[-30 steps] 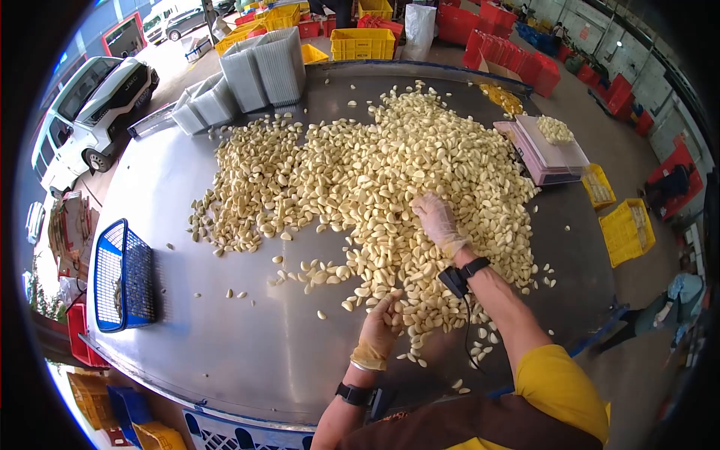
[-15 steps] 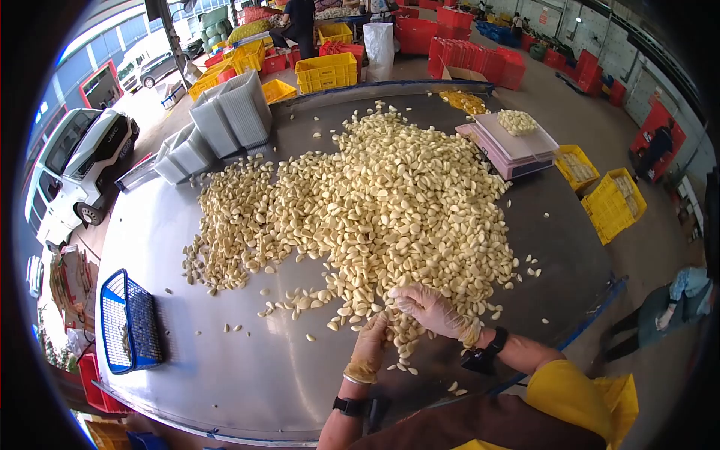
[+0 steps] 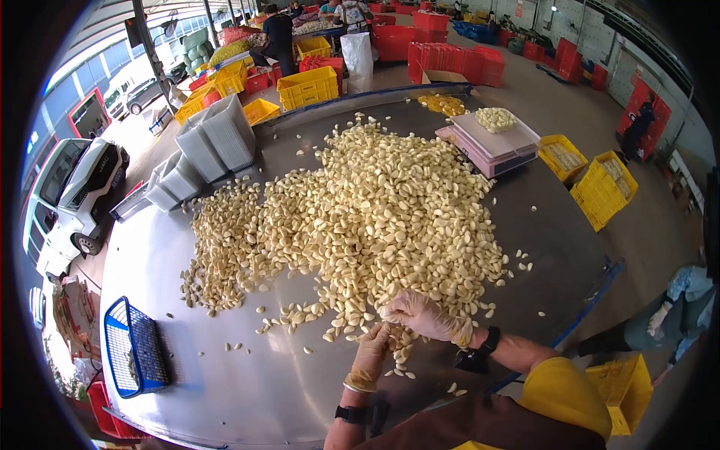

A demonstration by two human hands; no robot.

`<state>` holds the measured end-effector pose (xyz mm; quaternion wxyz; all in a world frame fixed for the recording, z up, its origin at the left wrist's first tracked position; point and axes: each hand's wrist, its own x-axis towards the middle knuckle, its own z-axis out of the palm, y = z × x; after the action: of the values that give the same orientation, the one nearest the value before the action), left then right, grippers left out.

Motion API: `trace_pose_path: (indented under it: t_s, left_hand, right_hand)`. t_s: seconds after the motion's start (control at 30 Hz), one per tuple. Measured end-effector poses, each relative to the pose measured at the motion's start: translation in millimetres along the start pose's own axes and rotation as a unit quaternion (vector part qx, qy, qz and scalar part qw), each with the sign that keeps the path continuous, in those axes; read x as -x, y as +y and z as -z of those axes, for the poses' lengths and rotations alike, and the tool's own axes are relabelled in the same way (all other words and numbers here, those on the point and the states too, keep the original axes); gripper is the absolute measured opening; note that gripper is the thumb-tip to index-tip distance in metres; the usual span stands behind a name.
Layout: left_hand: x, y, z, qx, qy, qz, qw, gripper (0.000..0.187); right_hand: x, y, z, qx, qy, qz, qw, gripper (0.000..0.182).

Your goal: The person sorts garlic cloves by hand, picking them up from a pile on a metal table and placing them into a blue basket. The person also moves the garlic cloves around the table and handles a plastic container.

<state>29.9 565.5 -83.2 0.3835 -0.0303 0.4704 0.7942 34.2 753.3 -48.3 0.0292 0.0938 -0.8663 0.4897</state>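
Observation:
A wide heap of pale peeled garlic cloves (image 3: 390, 202) covers the middle of the metal table (image 3: 247, 375). At the heap's near edge my right hand (image 3: 427, 315), in a thin clear glove, has its fingers bent together over the cloves. My left hand (image 3: 371, 351), gloved too, is just below and left of it, its fingertips pinched and close to the right fingertips. Whatever either hand holds is too small or hidden to make out. Loose cloves lie beside both hands.
A blue basket (image 3: 135, 349) stands at the left. White plastic trays (image 3: 217, 139) are stacked at the back left. A scale (image 3: 491, 142) bearing a filled tray sits at the back right. Yellow crates (image 3: 604, 191) and a person's arm (image 3: 660, 319) are beyond the right edge.
The view has shifted slightly, so the table's things sit a little differently. My right hand has come closer to my left fingertips. The person at the right has moved.

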Motion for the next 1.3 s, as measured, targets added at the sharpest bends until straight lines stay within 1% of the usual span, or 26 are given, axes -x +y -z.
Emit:
trace_pose_path:
  t_s: [0.07,0.27,0.33,0.4,0.43,0.47,0.5,0.53,0.57,0.6,0.63,0.67,0.7,0.73,0.8,0.83,0.9,0.97,1.0,1.07,1.1,1.13,1.17,1.2,1.23,1.3]
  left_hand:
    - [0.9,-1.6,1.2,-0.010,0.004,-0.006,1.000,0.027]
    - [2.8,-3.8,-13.9,-0.066,0.076,-0.072,0.992,0.026]
    - [-3.0,-16.7,-14.2,-0.082,0.170,-0.182,0.965,0.025]
    - [-6.4,-19.8,-11.4,-0.133,0.189,-0.216,0.949,0.025]
    - [-6.9,-19.7,-10.5,-0.183,0.209,-0.249,0.928,0.026]
    - [-6.1,-15.3,-5.5,-0.185,0.210,-0.249,0.927,0.026]
    - [-3.0,-4.8,-1.2,-0.102,0.182,-0.170,0.963,0.028]
    - [0.4,4.3,2.4,-0.017,0.150,-0.087,0.985,0.029]
    - [2.5,11.5,5.8,0.029,0.150,-0.053,0.987,0.026]
    - [0.7,12.2,13.8,0.030,0.150,-0.052,0.987,0.026]
    - [-2.9,9.1,23.2,0.124,0.123,-0.033,0.984,0.022]
    - [-4.7,6.2,28.7,0.217,0.095,-0.015,0.971,0.019]
    - [-4.2,5.4,29.8,0.227,0.075,-0.020,0.971,0.016]
    - [-5.3,4.0,31.5,0.228,0.075,-0.025,0.971,0.016]
    - [-6.6,-2.4,36.5,0.236,0.055,0.013,0.970,0.015]
    - [-7.4,-9.8,39.1,0.099,0.026,-0.066,0.992,0.016]
    - [-9.2,-6.4,38.7,0.138,0.018,-0.044,0.989,0.018]
    - [-5.2,2.7,33.7,0.175,0.008,-0.004,0.984,0.022]
    - [-6.3,2.8,35.4,0.178,0.011,-0.010,0.984,0.022]
    - [-7.0,-3.9,41.1,0.222,-0.020,0.002,0.975,0.025]
    - [-8.0,-14.4,46.3,0.032,-0.011,-0.095,0.995,0.035]
    - [-8.3,-10.7,39.1,0.038,-0.005,-0.097,0.995,0.035]
    - [-8.0,-1.1,27.3,0.150,0.020,-0.044,0.988,0.037]
    - [-6.1,2.7,20.7,0.258,0.044,0.010,0.965,0.039]
    - [-6.8,-1.4,23.5,0.288,0.024,0.013,0.957,0.043]
    - [-10.3,-7.5,26.5,0.327,0.016,0.028,0.945,0.043]
  right_hand:
    - [9.3,-4.5,-3.3,0.164,0.045,0.139,0.975,0.015]
    - [18.7,-21.8,-10.9,0.094,0.041,0.111,0.989,0.014]
    - [16.7,-23.7,-14.2,0.083,0.051,0.103,0.990,0.015]
    - [13.7,-17.9,-17.6,-0.126,0.013,-0.110,0.986,0.018]
    - [11.6,-11.5,-14.5,-0.127,0.013,-0.110,0.986,0.018]
    - [6.4,-1.9,-5.2,-0.159,-0.094,-0.094,0.978,0.023]
    - [-0.7,8.2,9.1,-0.186,-0.200,-0.077,0.959,0.029]
    - [-16.4,17.8,37.0,-0.080,-0.301,-0.056,0.949,0.038]
    - [-32.1,23.1,56.5,0.023,-0.261,-0.053,0.964,0.045]
    - [-48.9,56.1,65.2,0.073,-0.087,-0.010,0.994,0.040]
    - [-77.2,71.6,87.8,0.130,0.014,0.004,0.991,0.035]
    - [-102.0,100.1,106.1,0.187,0.179,0.067,0.964,0.030]
    - [-124.8,123.7,128.9,0.164,0.225,-0.008,0.961,0.029]
    - [-148.0,155.5,145.3,0.185,0.324,0.011,0.928,0.030]
    - [-182.1,169.8,176.7,0.246,0.386,-0.036,0.888,0.035]
    - [-197.2,174.2,187.1,0.326,0.378,-0.008,0.867,0.038]
    - [-209.9,184.7,197.4,0.404,0.366,0.023,0.838,0.042]
    - [-216.4,195.0,198.6,0.452,0.247,-0.114,0.849,0.043]
    - [-217.1,194.1,192.6,0.452,0.244,-0.107,0.851,0.043]
    - [-206.4,182.6,166.3,0.313,0.341,-0.067,0.884,0.038]
    - [-193.3,158.1,142.9,0.162,0.289,-0.070,0.941,0.036]
    - [-170.8,118.5,113.9,0.009,0.229,-0.078,0.970,0.034]
    - [-143.1,90.0,88.2,0.082,0.113,-0.021,0.990,0.032]
    - [-118.3,84.2,54.6,0.094,0.024,0.114,0.989,0.035]
    - [-91.0,43.3,37.8,0.074,-0.086,0.102,0.988,0.045]
    - [-58.6,13.7,9.2,0.075,-0.217,0.160,0.960,0.055]
